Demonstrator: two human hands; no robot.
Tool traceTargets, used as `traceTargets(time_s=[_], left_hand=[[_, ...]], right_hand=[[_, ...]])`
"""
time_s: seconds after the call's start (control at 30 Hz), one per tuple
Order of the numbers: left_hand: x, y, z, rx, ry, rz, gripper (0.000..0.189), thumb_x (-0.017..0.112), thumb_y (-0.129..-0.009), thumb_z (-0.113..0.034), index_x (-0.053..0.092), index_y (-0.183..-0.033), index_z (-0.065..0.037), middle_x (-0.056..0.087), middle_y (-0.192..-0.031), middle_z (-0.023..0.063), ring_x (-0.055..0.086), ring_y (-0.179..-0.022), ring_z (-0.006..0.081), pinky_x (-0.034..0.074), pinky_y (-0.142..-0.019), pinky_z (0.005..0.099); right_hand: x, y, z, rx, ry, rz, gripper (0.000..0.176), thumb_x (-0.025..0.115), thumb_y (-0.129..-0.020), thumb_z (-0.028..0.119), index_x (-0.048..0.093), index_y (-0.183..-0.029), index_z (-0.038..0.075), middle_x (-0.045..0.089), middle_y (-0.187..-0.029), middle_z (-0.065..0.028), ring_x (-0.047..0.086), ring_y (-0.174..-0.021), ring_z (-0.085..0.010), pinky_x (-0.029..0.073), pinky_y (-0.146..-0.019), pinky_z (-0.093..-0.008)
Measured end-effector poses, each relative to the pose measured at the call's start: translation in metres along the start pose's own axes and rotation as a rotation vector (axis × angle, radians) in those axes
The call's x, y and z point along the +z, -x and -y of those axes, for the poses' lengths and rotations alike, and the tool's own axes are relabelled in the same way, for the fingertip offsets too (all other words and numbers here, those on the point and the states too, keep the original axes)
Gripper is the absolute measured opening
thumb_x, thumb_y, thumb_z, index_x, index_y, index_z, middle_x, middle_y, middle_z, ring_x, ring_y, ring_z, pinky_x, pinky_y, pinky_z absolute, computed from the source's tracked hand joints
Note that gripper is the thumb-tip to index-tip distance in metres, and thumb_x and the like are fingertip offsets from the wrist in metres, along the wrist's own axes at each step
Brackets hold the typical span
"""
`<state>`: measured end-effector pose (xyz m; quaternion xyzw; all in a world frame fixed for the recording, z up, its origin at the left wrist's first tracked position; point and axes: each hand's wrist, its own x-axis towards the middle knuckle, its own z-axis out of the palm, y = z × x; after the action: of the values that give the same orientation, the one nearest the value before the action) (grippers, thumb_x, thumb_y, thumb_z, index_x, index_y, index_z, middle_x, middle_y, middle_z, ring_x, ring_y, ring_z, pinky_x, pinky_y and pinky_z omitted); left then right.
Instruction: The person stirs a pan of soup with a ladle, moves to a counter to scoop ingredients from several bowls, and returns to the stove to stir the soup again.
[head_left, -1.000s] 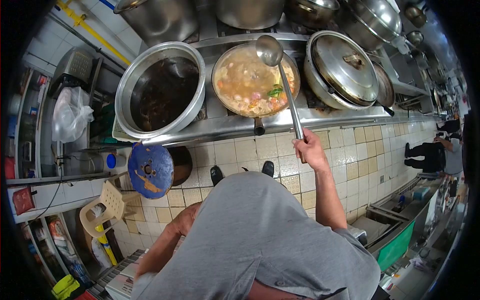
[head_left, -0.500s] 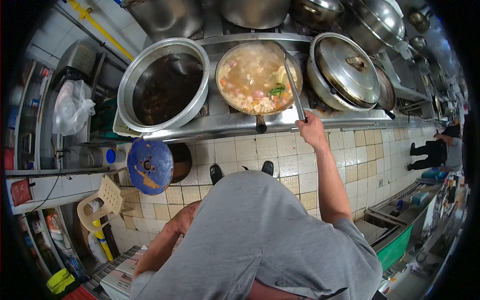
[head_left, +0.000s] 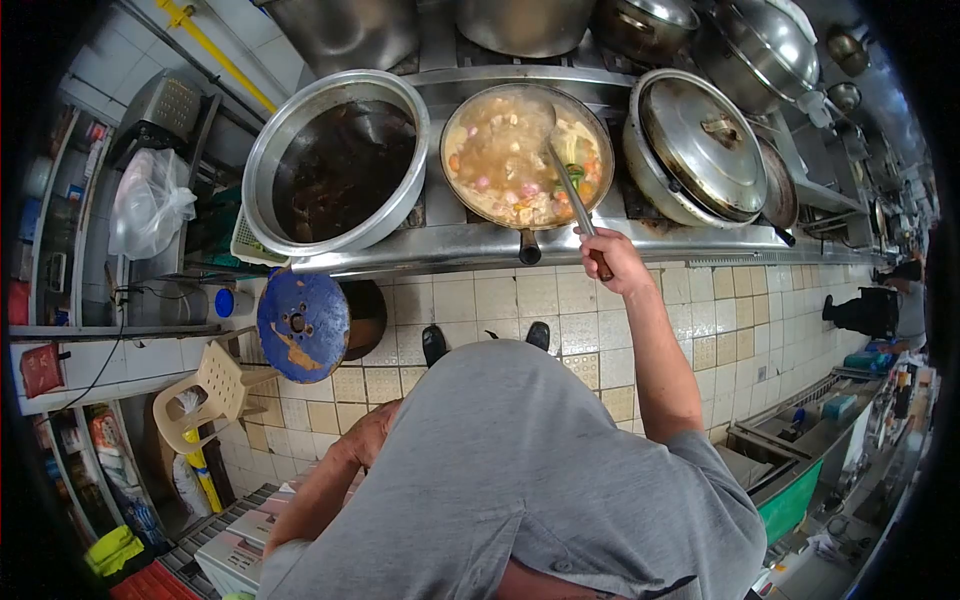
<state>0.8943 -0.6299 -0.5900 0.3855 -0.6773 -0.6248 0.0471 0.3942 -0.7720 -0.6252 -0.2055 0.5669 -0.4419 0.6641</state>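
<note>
My right hand (head_left: 613,260) is closed around the wooden end of a long-handled metal ladle (head_left: 570,185). Its rounded head sits in the steaming broth, toward the far right part of a wide pan (head_left: 528,243). Pale chunks, pinkish pieces, orange bits and some green leaves float in the broth (head_left: 500,150). Down by my belly on the left is my left hand (head_left: 378,432), its fingers mostly hidden behind my grey shirt (head_left: 500,430).
Left of the pan stands a large metal pot (head_left: 425,150) of dark liquid; right of it, a lidded pot (head_left: 700,140). A worn blue round stool (head_left: 300,325) and a beige plastic chair (head_left: 205,390) are on the left. Another person (head_left: 875,305) stands far right.
My right hand has drawn slightly back toward me with the ladle. The ladle's head has come nearer from the pan's far rim, and the green leaves have shifted to beside its handle.
</note>
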Motion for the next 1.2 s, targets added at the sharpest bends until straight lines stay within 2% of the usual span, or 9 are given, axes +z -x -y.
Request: traceTargets(time_s=[0.07, 0.4, 0.63, 0.83, 0.9, 0.97, 1.07, 1.13, 1.2], left_hand=[[0.0, -0.001, -0.002, -0.019, 0.041, 0.015, 0.105, 0.091, -0.05, -0.047, 0.054, -0.141, -0.008, 0.062, -0.133, 0.014, 0.058, -0.123, 0.0319, 0.043, -0.107, 0.0398], [-0.002, -0.006, 0.011, -0.032, 0.032, 0.055, 0.106, 0.091, -0.05, -0.047, 0.053, -0.142, -0.009, 0.061, -0.133, 0.0142, 0.058, -0.124, 0.0314, 0.043, -0.107, 0.0397], [-0.006, -0.01, 0.001, 0.015, -0.027, 0.065, 0.108, 0.092, -0.049, -0.045, 0.052, -0.142, -0.01, 0.06, -0.134, 0.0142, 0.057, -0.125, 0.0304, 0.042, -0.109, 0.0389], [-0.011, -0.018, -0.014, 0.005, 0.037, 0.101, 0.104, 0.092, -0.05, -0.044, 0.055, -0.141, -0.008, 0.061, -0.133, 0.0137, 0.058, -0.124, 0.0297, 0.043, -0.108, 0.0383], [-0.012, -0.02, -0.022, -0.046, 0.174, 0.095, 0.102, 0.092, -0.051, -0.043, 0.056, -0.139, -0.007, 0.062, -0.132, 0.0138, 0.059, -0.123, 0.0299, 0.044, -0.106, 0.0381], [-0.014, -0.022, -0.009, -0.007, 0.1, 0.102, 0.101, 0.091, -0.052, -0.043, 0.055, -0.139, -0.007, 0.062, -0.132, 0.0142, 0.059, -0.123, 0.0303, 0.044, -0.106, 0.0384], [-0.017, -0.026, -0.008, 0.024, 0.017, 0.118, 0.1, 0.09, -0.053, -0.042, 0.055, -0.14, -0.007, 0.062, -0.132, 0.0146, 0.059, -0.123, 0.0312, 0.044, -0.106, 0.0388], [-0.019, -0.028, -0.009, 0.016, 0.007, 0.129, 0.099, 0.09, -0.054, -0.041, 0.055, -0.14, -0.007, 0.062, -0.133, 0.0146, 0.059, -0.124, 0.0316, 0.044, -0.106, 0.039], [-0.022, -0.03, -0.009, 0.016, -0.04, 0.158, 0.097, 0.089, -0.055, -0.041, 0.055, -0.14, -0.007, 0.062, -0.134, 0.0148, 0.059, -0.124, 0.0322, 0.044, -0.107, 0.0396]], right_hand=[[-0.003, 0.0, -0.003, 0.061, -0.187, 0.094, 0.037, 0.061, -0.097, 0.01, 0.054, -0.13, -0.004, 0.056, -0.075, -0.0013, 0.047, -0.051, -0.0103, 0.036, -0.045, -0.0268], [-0.012, 0.029, -0.007, 0.139, -0.444, 0.249, 0.035, 0.061, -0.097, 0.01, 0.054, -0.127, -0.004, 0.053, -0.075, -0.0009, 0.045, -0.051, -0.0078, 0.033, -0.042, -0.0236], [-0.015, 0.079, -0.006, 0.002, -0.213, 0.137, 0.039, 0.061, -0.096, 0.009, 0.054, -0.132, -0.006, 0.055, -0.074, -0.0021, 0.044, -0.046, -0.0068, 0.032, -0.037, -0.0225], [-0.021, 0.108, -0.003, -0.086, 0.003, 0.021, 0.04, 0.061, -0.092, 0.008, 0.056, -0.13, -0.006, 0.054, -0.071, -0.0017, 0.045, -0.044, -0.0084, 0.033, -0.038, -0.0239], [-0.019, 0.12, 0.006, -0.101, 0.075, -0.025, 0.04, 0.06, -0.092, 0.008, 0.057, -0.129, -0.005, 0.054, -0.07, -0.001, 0.044, -0.043, -0.0086, 0.034, -0.039, -0.0246], [-0.012, 0.14, 0.026, -0.082, 0.503, -0.119, 0.036, 0.061, -0.091, 0.008, 0.061, -0.125, -0.003, 0.053, -0.066, 0.0011, 0.045, -0.044, -0.0079, 0.036, -0.04, -0.0252], [-0.018, 0.159, 0.038, -0.132, 0.645, -0.16, 0.033, 0.063, -0.09, 0.008, 0.064, -0.122, -0.001, 0.052, -0.064, 0.0032, 0.045, -0.044, -0.0069, 0.035, -0.04, -0.0252], [-0.018, 0.175, 0.05, -0.111, 0.67, -0.19, 0.034, 0.065, -0.089, 0.007, 0.065, -0.122, -0.001, 0.051, -0.066, 0.0038, 0.046, -0.05, -0.0069, 0.036, -0.044, -0.0247], [-0.027, 0.188, 0.057, -0.229, 0.846, -0.227, 0.026, 0.068, -0.085, 0.01, 0.064, -0.108, -0.001, 0.052, -0.065, -0.0013, 0.049, -0.059, -0.0116, 0.04, -0.054, -0.033]])
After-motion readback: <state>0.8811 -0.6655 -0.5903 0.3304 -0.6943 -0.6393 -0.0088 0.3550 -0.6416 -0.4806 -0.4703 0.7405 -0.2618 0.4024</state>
